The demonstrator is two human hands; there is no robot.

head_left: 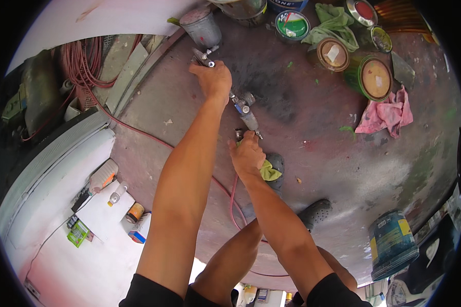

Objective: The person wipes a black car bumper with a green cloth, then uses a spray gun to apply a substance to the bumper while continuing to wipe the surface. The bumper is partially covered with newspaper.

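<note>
My left hand (213, 81) is closed around the handle of a spray gun (205, 58), whose metal head shows past my fingers. Just beyond the head is a grey, paint-stained cup (202, 29); I cannot tell whether it is joined to the gun. From the handle's lower end extends an inline air regulator (246, 111) with a narrow metal fitting at its tip. My right hand (248, 154) is closed near that tip, with a metal hose coupling (238, 134) at its fingers. A yellow-green cloth (269, 171) shows beside this hand. The red air hose (232, 197) runs below it.
Paint cans (376, 79) crowd the far right, with a green rag (333, 28) and a pink rag (386, 113) among them. A dark bucket (393, 245) stands at right. Coiled red hose (82, 61) lies at left. My dark clogs (316, 214) are on the stained floor.
</note>
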